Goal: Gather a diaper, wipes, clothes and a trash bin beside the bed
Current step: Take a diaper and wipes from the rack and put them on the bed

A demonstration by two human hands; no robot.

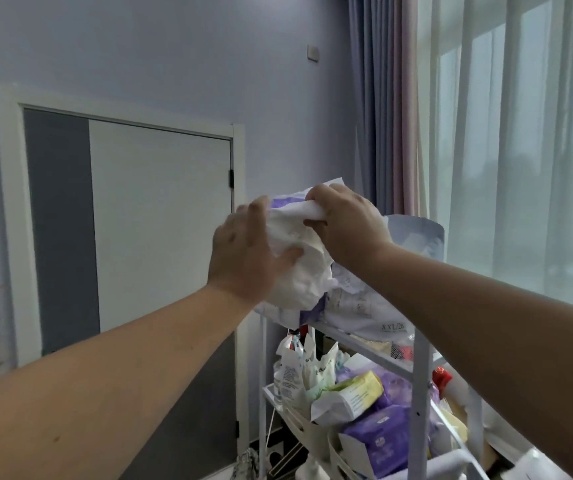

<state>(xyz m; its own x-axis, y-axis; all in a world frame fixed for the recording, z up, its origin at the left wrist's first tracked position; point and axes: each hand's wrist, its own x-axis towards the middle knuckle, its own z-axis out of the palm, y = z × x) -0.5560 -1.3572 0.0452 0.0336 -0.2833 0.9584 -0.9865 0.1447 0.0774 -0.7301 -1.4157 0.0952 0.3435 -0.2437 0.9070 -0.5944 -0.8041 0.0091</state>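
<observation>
A white diaper (pixel 304 268) sticks out of an opened purple and white diaper pack (pixel 357 306) on the top shelf of a white rack (pixel 418 375). My right hand (pixel 343 223) pinches the diaper's upper edge, fingers curled over it. My left hand (pixel 247 251) lies against the diaper's left side, thumb pressed into its front, fingers wrapped behind. A yellow and white wipes pack (pixel 350 396) lies in a basket on the shelf below, beside purple packs (pixel 378 441).
A second pale pack (pixel 416 237) stands behind my right forearm on the top shelf. Bottles and tubes (pixel 292 368) crowd the lower shelf's left end. A white door (pixel 160 220) is at the left, curtains (pixel 392 116) and a window at the right.
</observation>
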